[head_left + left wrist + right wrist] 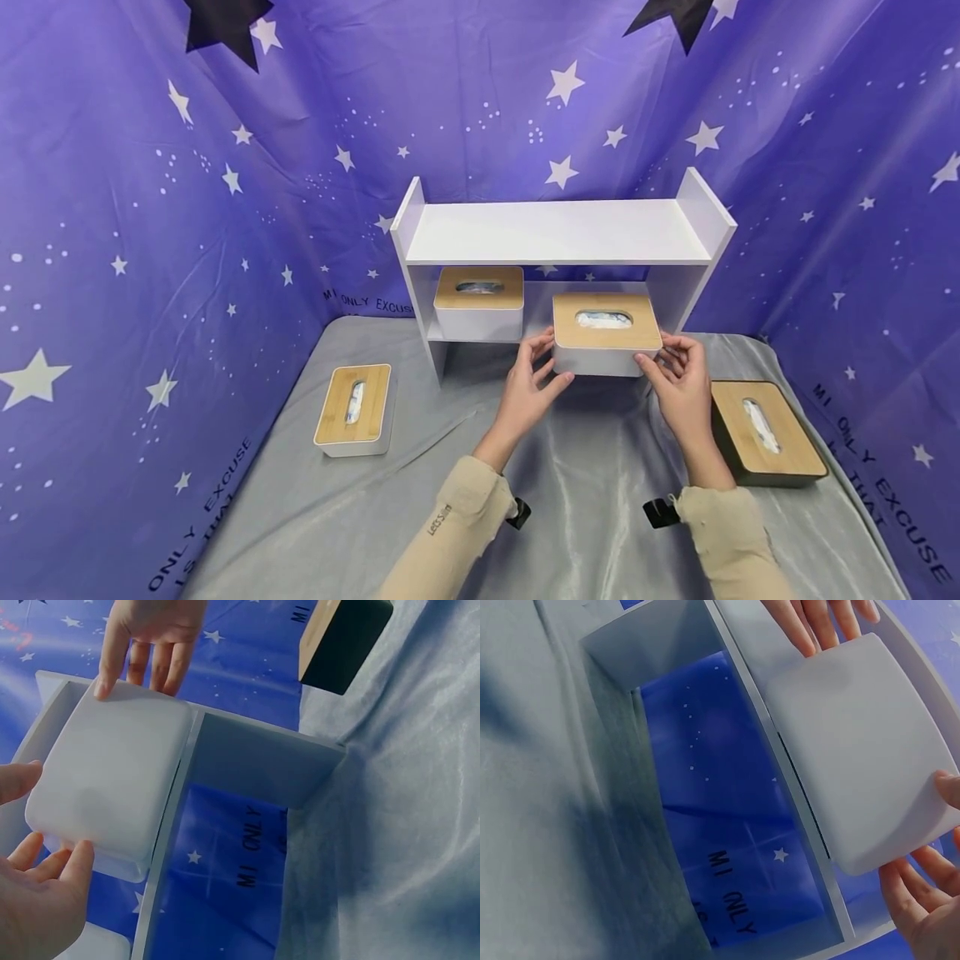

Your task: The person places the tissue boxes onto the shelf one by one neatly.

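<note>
A white tissue box [600, 360] with a wooden lid is held between both hands at the front of the lower board of the white shelf [558, 233]. My left hand [525, 400] grips its left end, thumb near the front face. At the opposite end, my right hand [684, 400] holds it with the thumb on the front corner and the fingers along the side. The wrist views show the box's plain white face [120, 757] overlapping the shelf board's edge [780, 757]. A second white tissue box [478, 321] stands to its left on the same board.
Another white tissue box [358, 448] with a wooden lid lies on the grey cloth [285, 517] at the left. Beside the right forearm is a dark tissue box [783, 480]. A purple star-patterned curtain [480, 100] surrounds the table.
</note>
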The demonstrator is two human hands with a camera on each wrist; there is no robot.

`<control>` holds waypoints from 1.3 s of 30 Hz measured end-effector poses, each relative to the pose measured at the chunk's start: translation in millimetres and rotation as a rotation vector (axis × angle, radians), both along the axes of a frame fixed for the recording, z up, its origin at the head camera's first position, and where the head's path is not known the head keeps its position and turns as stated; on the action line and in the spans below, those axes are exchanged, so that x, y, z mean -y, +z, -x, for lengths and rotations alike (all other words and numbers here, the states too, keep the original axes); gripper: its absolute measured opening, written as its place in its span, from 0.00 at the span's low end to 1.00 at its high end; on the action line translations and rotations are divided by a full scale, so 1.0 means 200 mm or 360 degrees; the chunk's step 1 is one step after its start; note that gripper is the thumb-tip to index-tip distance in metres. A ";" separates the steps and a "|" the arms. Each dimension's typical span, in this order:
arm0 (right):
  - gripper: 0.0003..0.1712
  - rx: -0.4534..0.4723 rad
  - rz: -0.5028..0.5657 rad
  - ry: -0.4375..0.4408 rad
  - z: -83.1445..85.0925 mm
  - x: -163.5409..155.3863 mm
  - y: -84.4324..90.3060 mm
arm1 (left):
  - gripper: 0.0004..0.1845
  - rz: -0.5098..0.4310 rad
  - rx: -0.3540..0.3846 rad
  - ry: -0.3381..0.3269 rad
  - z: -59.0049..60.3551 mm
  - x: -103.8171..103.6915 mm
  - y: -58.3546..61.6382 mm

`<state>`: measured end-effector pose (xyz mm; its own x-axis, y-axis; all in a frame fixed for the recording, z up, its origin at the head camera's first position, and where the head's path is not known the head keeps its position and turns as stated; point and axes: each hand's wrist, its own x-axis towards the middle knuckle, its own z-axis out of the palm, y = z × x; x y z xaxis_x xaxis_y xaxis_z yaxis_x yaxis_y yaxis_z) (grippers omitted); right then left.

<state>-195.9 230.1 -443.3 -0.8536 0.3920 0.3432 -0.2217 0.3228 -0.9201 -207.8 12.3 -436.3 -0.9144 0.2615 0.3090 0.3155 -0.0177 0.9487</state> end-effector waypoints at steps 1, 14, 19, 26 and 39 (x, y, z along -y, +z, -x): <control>0.27 -0.0013 -0.0003 -0.0018 0.00 0.00 0.00 | 0.31 0.0000 -0.0003 0.0005 0.01 -0.01 -0.02; 0.26 -0.0241 0.0120 -0.0004 0.03 0.04 -0.03 | 0.38 0.0041 -0.0032 0.0026 0.05 -0.02 -0.05; 0.32 -0.0204 0.0101 0.0073 0.03 0.04 -0.06 | 0.38 0.0114 -0.0044 0.0054 0.06 -0.02 -0.05; 0.36 -0.0177 0.0029 0.0135 0.02 0.04 -0.07 | 0.42 0.0200 -0.0013 0.0065 0.06 -0.03 -0.04; 0.52 0.0003 -0.0267 0.0306 0.03 0.05 -0.09 | 0.46 0.0474 -0.0076 0.0020 0.08 -0.02 -0.03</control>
<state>-202.5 220.2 -462.0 -0.9077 0.1600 0.3879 -0.2920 0.4232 -0.8577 -224.4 15.5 -442.3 -0.9046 0.3356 0.2629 0.3581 0.2633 0.8958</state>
